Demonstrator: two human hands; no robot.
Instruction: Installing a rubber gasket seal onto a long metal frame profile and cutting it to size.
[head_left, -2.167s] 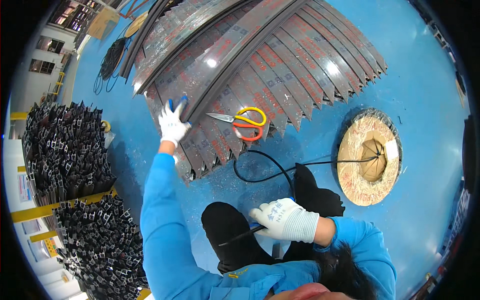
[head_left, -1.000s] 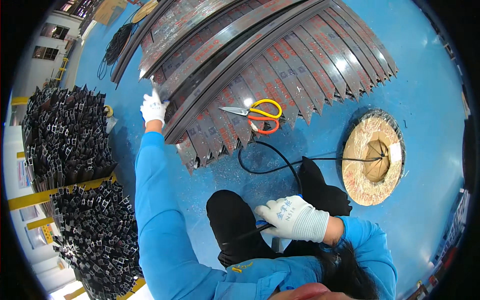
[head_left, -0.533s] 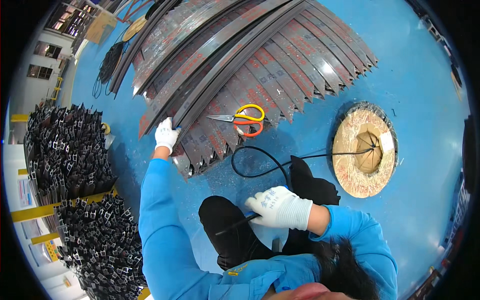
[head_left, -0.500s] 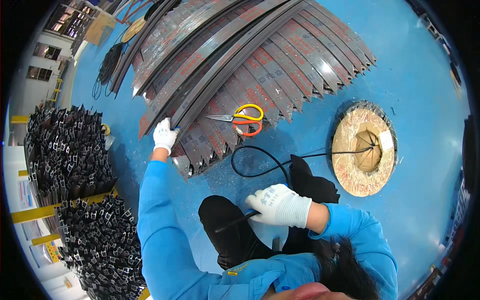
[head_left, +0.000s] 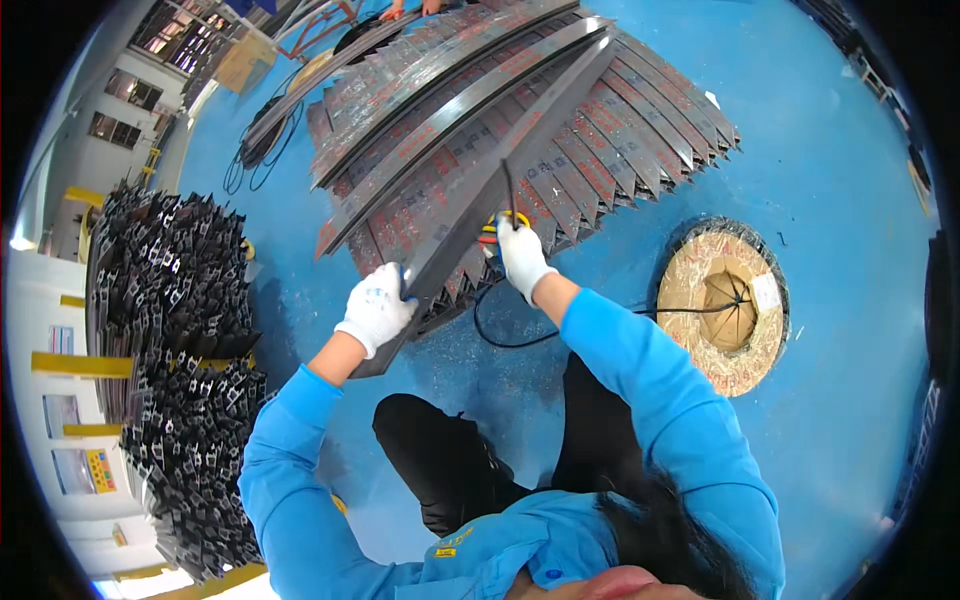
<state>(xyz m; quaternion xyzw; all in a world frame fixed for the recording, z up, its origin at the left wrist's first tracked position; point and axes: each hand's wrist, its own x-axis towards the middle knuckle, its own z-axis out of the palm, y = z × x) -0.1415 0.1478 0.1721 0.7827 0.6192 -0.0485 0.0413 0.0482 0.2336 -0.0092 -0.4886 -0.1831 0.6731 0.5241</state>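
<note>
My left hand [head_left: 378, 308] in its white glove is closed around the near end of a long dark profile bar [head_left: 455, 215], which slants away over the pile of bars. In my gloved right hand [head_left: 522, 258] is a black cord [head_left: 508, 180]; its free end reaches up against the bar about midway along. From below that hand the cord loops back right to a paper-wrapped coil [head_left: 690, 350] and enters its hollow centre. Yellow-and-orange-handled scissors [head_left: 488, 236] lie on the pile, mostly hidden by my right hand.
Flat printed bars [head_left: 640, 130] with jagged ends lie side by side ahead of me. Stacked dark profiles [head_left: 180, 290] stand on a yellow-barred rack [head_left: 80, 365] at left. Another person's hand [head_left: 393, 11] shows at the top edge, near a dark cable bundle [head_left: 265, 140].
My left hand has drawn the bar's near end toward me, tilting it off the neighbouring bars. My right hand has moved from my lap up to the bar with the cord.
</note>
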